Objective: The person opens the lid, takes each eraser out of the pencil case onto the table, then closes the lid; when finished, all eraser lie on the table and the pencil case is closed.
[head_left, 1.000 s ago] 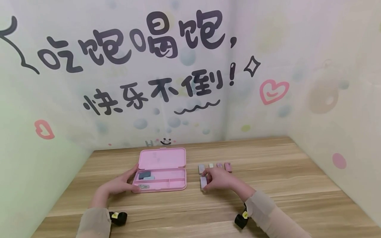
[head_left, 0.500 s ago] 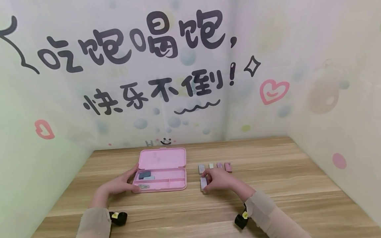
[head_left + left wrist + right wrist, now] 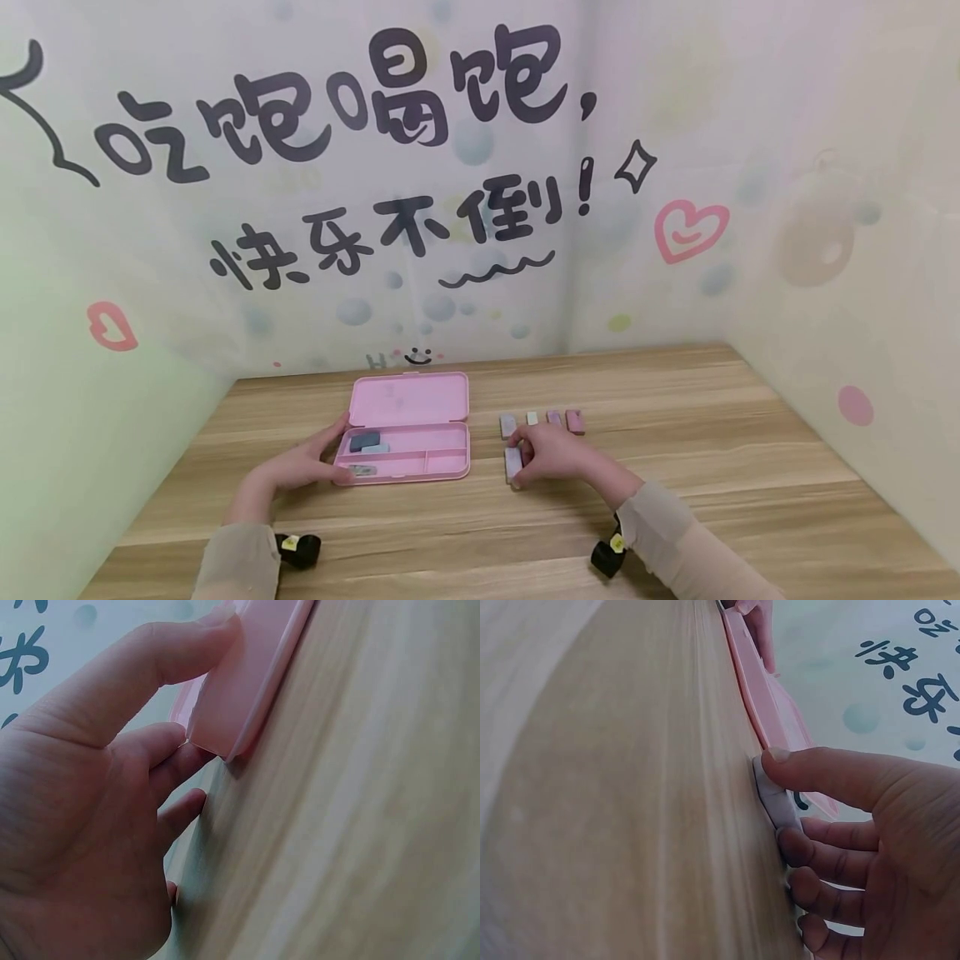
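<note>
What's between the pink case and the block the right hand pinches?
Only bare wooden tabletop between pink case and pale block; head view shows it.

Tabletop (image 3: 750,475): light wood grain, meeting a whitish back wall (image 3: 315,33) printed with large dark Chinese characters (image 3: 412,125), a pink heart outline (image 3: 686,238), pale blue dots (image 3: 439,308). From where I stand, left wall (image 3: 45,467) reads greenish; right wall (image 3: 907,275), cream. Light soft.

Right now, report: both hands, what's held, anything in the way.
Left hand gripping left end of pink box. Right hand pinching pale block, right of box. Lid open, seemingly out of the way.
</note>
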Available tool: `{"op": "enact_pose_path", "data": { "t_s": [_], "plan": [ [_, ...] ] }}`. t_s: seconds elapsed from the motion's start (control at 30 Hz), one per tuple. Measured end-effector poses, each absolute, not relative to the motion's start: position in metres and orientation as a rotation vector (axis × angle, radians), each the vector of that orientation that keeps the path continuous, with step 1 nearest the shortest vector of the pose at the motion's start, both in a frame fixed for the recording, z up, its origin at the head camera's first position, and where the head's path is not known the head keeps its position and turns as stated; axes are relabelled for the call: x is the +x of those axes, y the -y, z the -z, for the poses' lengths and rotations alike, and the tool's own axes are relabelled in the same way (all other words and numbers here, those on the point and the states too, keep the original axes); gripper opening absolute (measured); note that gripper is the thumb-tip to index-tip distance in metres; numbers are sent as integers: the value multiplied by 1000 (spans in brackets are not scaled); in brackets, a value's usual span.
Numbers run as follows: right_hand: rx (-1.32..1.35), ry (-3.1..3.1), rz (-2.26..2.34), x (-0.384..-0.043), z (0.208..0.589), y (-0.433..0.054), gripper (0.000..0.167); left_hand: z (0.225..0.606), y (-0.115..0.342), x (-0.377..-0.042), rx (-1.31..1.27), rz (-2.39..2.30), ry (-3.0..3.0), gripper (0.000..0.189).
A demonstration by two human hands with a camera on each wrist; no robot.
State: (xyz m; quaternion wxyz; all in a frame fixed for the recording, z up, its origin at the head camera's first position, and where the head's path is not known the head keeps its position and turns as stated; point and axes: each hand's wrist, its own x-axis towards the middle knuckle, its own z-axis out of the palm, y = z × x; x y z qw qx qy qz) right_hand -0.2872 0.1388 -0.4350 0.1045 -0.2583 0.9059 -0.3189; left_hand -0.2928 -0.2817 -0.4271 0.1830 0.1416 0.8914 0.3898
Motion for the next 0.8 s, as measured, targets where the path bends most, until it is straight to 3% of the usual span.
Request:
{"op": "enact_pose_path", "data": {
  "t_s": [0.57, 0.8],
  "plan": [
    [-773, -2798, 810, -291, 418, -135, 44, 431, 284, -295, 428, -1086, -2531, 111],
    [-964, -2553, 937, -311, 399, -105, 36, 432, 285, -295, 424, -1079, -2542, 110]
  ]
}}
